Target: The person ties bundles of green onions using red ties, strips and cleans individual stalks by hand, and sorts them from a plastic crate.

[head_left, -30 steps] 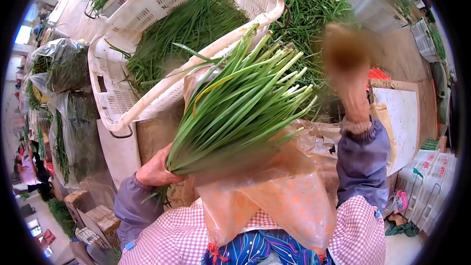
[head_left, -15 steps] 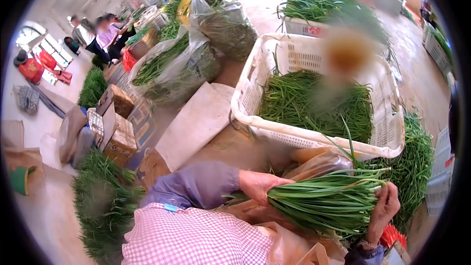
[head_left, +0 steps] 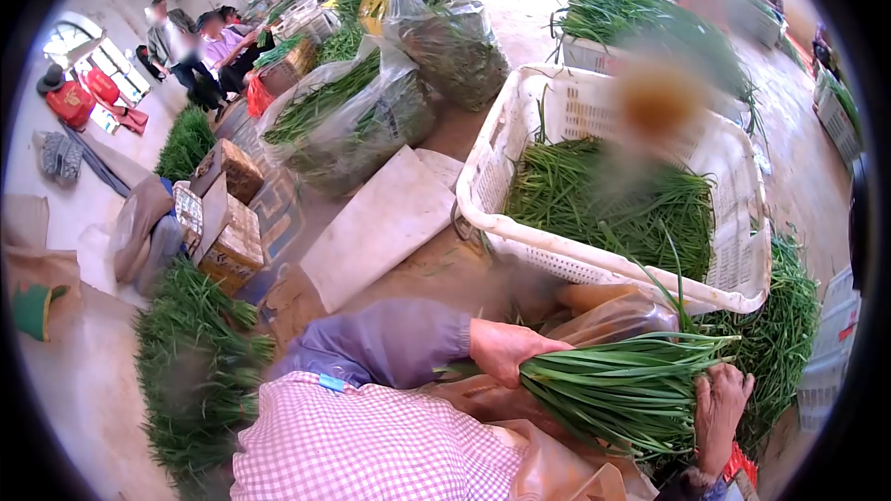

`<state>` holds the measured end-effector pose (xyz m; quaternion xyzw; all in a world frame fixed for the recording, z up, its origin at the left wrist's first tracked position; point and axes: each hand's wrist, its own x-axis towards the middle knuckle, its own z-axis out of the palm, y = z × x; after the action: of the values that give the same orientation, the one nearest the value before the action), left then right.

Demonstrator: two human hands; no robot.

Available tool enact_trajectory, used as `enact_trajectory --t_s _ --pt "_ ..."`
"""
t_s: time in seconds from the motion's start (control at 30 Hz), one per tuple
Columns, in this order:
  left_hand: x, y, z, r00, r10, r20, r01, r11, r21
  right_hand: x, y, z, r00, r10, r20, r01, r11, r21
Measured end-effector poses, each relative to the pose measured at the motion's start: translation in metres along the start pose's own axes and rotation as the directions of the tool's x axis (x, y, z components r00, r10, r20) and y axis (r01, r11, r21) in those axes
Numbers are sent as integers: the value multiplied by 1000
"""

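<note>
A bunch of long green garlic chives (head_left: 622, 390) lies across in front of me, its stalk ends fanned toward the right. My left hand (head_left: 510, 351) is closed round its left end, thumb on top. At the right end, my right hand (head_left: 722, 413) has its fingers bent against the stalks; its palm side is hidden. One stalk sticks out past the others at the upper right. Behind the bunch stands a white plastic crate (head_left: 603, 255) with loose green stalks (head_left: 603, 195) in it. A brownish plastic sheet (head_left: 483, 399) covers my lap below the bunch.
More green stalks (head_left: 789, 325) are heaped right of the crate, and another pile (head_left: 190, 362) lies at left. Clear bags of greens (head_left: 348, 121), cardboard boxes (head_left: 232, 246) and a flat pale board (head_left: 371, 227) are on the floor. Several people (head_left: 223, 46) are in the background.
My right hand has moved down along the right end of the bunch, away from the upper stalk tips. My left hand keeps its hold. The whole view has shifted slightly.
</note>
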<state>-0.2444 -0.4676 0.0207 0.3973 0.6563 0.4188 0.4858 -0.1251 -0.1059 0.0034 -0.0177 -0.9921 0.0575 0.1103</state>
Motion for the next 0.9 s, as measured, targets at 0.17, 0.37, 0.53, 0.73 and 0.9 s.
enact_trajectory --t_s 0.17,0.37,0.53,0.73,0.9 --pt "-5 7 -2 996 -86 -1 86 993 85 11 16 20 966 34 254 -124 930 347" --pt "-6 -6 3 993 100 -56 -90 983 159 -5 27 26 933 119 338 -246 899 361" --pt "-5 4 0 1000 28 -7 -26 973 229 -21 2 34 910 139 390 -394 577 715" --pt "-11 10 4 992 57 -111 -32 977 213 -34 37 76 943 312 113 -290 612 736" --pt "-7 -1 2 997 17 -73 -12 998 63 -7 -18 5 903 104 418 -376 663 647"
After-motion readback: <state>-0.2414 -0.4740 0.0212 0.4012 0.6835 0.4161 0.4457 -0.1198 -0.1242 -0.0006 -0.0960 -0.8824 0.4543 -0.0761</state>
